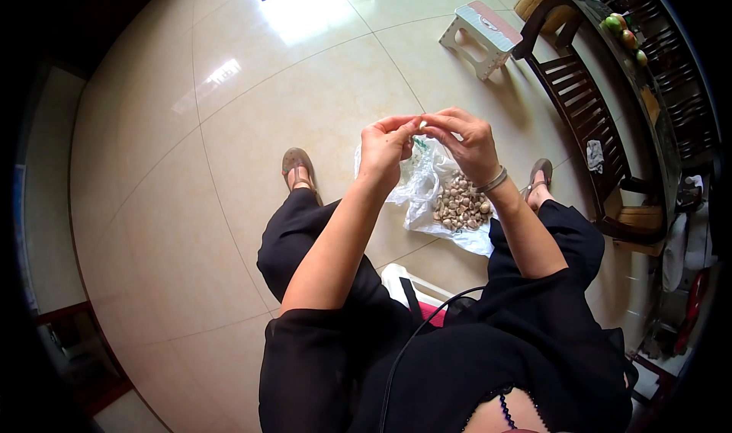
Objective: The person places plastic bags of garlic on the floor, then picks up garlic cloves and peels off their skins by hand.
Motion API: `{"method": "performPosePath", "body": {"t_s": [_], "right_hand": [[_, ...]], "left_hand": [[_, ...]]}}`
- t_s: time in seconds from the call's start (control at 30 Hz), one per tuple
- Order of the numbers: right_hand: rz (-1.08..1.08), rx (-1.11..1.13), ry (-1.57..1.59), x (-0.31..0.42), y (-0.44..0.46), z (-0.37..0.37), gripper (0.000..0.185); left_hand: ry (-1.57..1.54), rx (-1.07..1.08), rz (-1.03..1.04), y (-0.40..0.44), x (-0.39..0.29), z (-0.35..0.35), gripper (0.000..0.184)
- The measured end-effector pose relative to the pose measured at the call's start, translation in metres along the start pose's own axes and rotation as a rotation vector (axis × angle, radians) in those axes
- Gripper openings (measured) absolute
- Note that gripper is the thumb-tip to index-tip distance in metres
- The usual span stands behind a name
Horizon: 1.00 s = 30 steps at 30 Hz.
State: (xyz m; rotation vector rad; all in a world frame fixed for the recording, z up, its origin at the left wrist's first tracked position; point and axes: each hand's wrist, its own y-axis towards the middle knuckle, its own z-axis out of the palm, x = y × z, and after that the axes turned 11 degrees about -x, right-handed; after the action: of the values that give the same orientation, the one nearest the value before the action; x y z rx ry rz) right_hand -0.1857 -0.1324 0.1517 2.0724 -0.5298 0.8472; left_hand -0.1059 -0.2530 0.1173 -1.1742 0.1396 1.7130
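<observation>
A small pale piece, which looks like a garlic clove [422, 126], is pinched at the fingertips where my two hands meet. My left hand [385, 149] has its thumb and forefinger closed on one side of it. From the other side, the closed fingers of my right hand [467, 142] grip it too. Below them, a white plastic bag [415, 213] lies spread on the floor between my feet. Many brownish garlic cloves [460, 204] are heaped on its right part. The bag's left part, with green print, is partly covered by my hands.
A folding step stool [486, 33] stands on the tiled floor [259, 143] ahead to the right. A dark wooden slatted bench [576, 90] runs along the right, with a crumpled cloth [595, 156] on it. Several fruits [621, 30] sit behind. A black cord [412, 341] crosses my lap.
</observation>
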Motion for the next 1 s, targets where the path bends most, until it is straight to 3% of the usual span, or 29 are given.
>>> {"method": "performPosePath", "body": {"t_s": [0.23,0.37,0.63,1.0], "right_hand": [[0.061,0.035,0.079,0.002,-0.001,-0.001,0.016],[0.07,-0.074,-0.024,0.005,-0.004,0.0,0.016],[0.226,-0.084,0.029,0.005,-0.008,0.006,0.011],[0.337,-0.078,0.149,0.01,-0.006,0.007,0.01]], "left_hand": [[-0.018,-0.016,-0.029,-0.001,-0.001,0.0,0.013],[-0.019,-0.028,-0.053,0.0,0.001,0.0,0.015],[0.059,-0.109,0.121,-0.003,0.001,0.007,0.012],[0.095,-0.163,0.198,-0.007,0.0,0.012,0.014]]}}
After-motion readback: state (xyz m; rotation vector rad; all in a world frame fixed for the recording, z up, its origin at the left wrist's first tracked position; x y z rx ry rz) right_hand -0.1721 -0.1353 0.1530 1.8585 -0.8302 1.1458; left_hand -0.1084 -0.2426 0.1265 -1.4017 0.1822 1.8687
